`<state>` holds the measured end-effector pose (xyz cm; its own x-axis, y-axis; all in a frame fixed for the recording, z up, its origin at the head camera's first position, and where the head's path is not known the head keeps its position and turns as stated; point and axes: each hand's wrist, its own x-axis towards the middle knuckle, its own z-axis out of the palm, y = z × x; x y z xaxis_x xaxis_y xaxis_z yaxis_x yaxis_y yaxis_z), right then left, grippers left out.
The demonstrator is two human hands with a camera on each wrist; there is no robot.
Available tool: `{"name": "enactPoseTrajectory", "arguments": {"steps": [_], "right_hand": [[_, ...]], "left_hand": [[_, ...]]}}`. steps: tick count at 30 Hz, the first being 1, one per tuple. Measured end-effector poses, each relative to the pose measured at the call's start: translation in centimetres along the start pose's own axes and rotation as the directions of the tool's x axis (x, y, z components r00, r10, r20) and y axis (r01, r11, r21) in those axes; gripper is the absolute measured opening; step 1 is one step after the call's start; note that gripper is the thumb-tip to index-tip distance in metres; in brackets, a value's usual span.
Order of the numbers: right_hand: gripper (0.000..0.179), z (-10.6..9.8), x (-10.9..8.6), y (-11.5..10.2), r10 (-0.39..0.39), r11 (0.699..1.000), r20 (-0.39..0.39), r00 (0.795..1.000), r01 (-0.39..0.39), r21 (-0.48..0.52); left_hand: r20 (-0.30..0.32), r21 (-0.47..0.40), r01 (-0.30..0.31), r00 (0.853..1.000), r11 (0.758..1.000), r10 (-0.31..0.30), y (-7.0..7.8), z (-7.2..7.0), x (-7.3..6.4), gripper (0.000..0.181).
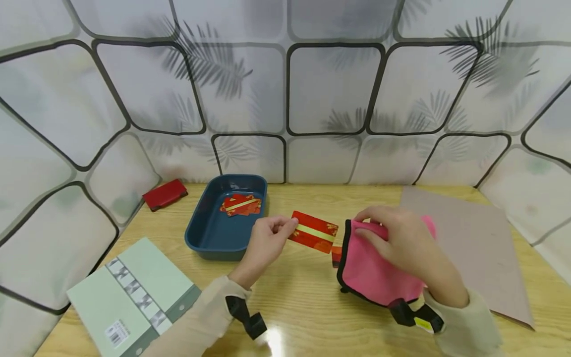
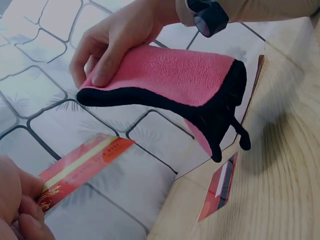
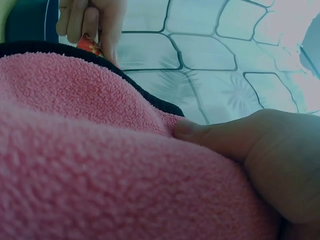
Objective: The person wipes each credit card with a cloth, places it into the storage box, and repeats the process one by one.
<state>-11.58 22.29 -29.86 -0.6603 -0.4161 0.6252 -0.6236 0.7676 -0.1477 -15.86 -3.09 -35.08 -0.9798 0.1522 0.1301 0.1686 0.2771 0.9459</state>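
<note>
Between thumb and fingers, my left hand [image 1: 266, 241] pinches a red card [image 1: 314, 232] with a pale yellow stripe and gold print. My right hand [image 1: 403, 243] grips a folded pink fleece cloth [image 1: 379, 277] with black edging by its upper part, thumb on the near side. In the left wrist view the cloth's black-trimmed edge faces the card. Another red and dark card [image 2: 218, 187] lies on the table beside the cloth, partly covered by it in the head view. The right wrist view is mostly filled by the pink pile.
A blue tray [image 1: 209, 248] holds several red and gold cards [image 1: 241, 205]. Behind it on the left lies a dark red case [image 1: 165, 195]. A pale green box [image 1: 134, 292] sits front left, and a flat greyish-brown sheet [image 1: 482, 248] lies at right. Patterned fabric walls surround the table.
</note>
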Motion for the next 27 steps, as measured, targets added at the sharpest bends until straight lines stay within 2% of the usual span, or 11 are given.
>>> {"name": "enactPoseTrajectory", "arguments": {"steps": [5,7,9,13,15,21,24,27], "right_hand": [[0.022,0.4,0.1,-0.5,0.005,1.000,0.022,1.000,-0.005,0.011],[0.021,0.5,0.2,-0.7,0.010,1.000,0.036,0.999,-0.010,0.013],[0.022,0.6,0.3,-0.9,0.009,1.000,0.046,0.999,-0.009,0.017],[0.024,0.9,0.3,-1.3,-0.006,0.999,0.055,0.998,0.004,0.034],[0.024,1.0,0.4,-1.4,-0.008,0.999,0.059,0.998,0.006,0.046],[0.025,1.3,0.3,-1.2,-0.018,0.998,0.043,0.999,0.015,0.060],[0.024,1.3,0.1,-1.0,-0.021,0.998,0.038,0.999,0.018,0.056],[0.024,1.5,0.1,-1.0,-0.023,0.999,0.043,0.999,0.021,0.050]], "left_hand": [[-0.006,0.021,-0.041,0.999,0.999,0.042,0.5,-0.2,-0.2,0.020],[0.023,-0.003,-0.059,0.998,0.998,0.059,0.7,-0.1,-0.3,0.020],[0.078,-0.051,-0.066,0.995,0.997,0.070,0.9,0.1,-0.5,0.017],[0.197,-0.193,-0.063,0.975,0.979,0.102,1.1,0.8,-0.6,0.024],[0.222,-0.225,-0.079,0.966,0.971,0.131,1.1,1.1,-0.8,0.034],[0.276,-0.181,-0.099,0.950,0.978,0.147,1.4,2.0,-0.6,0.050],[0.332,-0.173,-0.114,0.928,0.978,0.167,1.5,2.4,-0.4,0.052],[0.378,-0.207,-0.137,0.902,0.969,0.208,1.6,2.5,-0.4,0.053]]}}
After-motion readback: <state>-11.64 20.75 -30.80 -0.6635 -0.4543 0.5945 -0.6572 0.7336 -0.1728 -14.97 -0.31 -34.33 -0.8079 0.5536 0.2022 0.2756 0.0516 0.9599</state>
